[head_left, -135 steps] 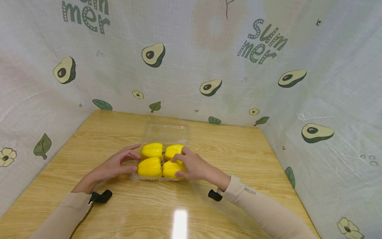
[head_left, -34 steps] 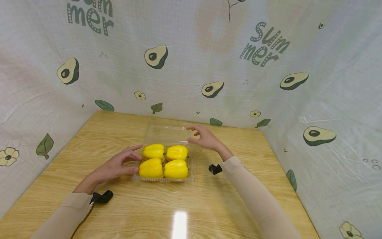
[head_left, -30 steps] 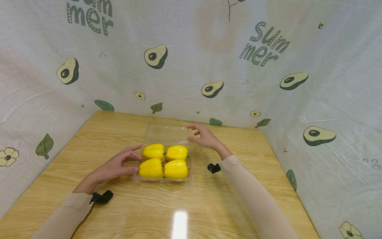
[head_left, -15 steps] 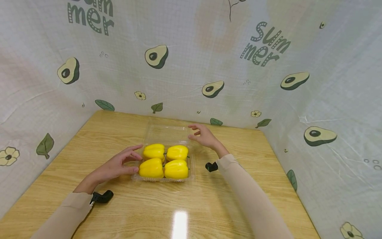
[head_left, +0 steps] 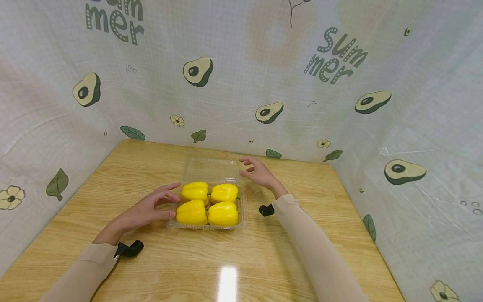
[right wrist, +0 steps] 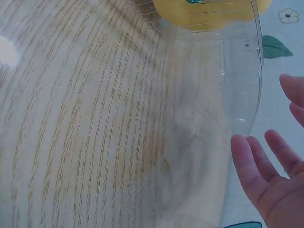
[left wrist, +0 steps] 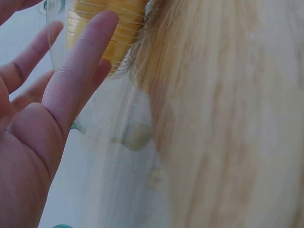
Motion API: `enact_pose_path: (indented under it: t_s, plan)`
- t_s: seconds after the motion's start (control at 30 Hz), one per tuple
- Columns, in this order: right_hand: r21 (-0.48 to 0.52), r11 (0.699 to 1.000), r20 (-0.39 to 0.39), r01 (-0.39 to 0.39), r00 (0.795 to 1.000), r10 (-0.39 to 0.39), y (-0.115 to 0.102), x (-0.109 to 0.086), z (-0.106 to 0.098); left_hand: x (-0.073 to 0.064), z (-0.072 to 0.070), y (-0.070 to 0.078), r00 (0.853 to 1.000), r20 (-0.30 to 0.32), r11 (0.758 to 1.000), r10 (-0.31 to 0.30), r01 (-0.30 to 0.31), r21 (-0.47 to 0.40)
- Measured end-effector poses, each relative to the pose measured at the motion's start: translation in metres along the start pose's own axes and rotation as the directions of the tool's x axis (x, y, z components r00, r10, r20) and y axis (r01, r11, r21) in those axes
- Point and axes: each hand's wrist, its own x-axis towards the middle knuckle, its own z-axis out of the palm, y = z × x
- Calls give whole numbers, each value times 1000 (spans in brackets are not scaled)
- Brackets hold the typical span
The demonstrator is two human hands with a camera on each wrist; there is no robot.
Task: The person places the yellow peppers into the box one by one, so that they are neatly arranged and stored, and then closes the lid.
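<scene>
Several yellow bell peppers (head_left: 191, 212) sit in two rows in a clear plastic clamshell box (head_left: 242, 225). Its transparent lid (head_left: 211, 169) lies folded back behind them. My left hand (head_left: 145, 212) is at the box's left side, fingers spread and loosely bent, thumb tip close to the front left pepper; whether it touches the box I cannot tell. My right hand (head_left: 260, 173) hovers by the lid's right edge with nothing in its fingers. In the right wrist view, fingertips (right wrist: 241, 145) come near the clear plastic edge (right wrist: 256, 102).
The box rests on a wooden table (head_left: 181, 264), toward the left of its middle. A patterned cloth (head_left: 234, 75) with avocado prints hangs at the back and sides. Black wrist cameras (head_left: 130, 248) stick out from both sleeves.
The right hand, earlier on the front right pepper, has let go and moved back to the lid's right edge. Over the last second its forearm shifts slightly left; the left hand stays put.
</scene>
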Motion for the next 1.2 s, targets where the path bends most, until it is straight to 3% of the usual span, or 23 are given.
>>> enact_pose_path:
  t_s: [0.33,1.2]
  plan:
    - [50,997,0,-65,998,65,5,5,3,-2,0,0,1000,0,1000,-2,2,18]
    - [222,966,61,-136,990,125,13,11,5,0,0,-1,1000,-3,1000,10,-10,-1]
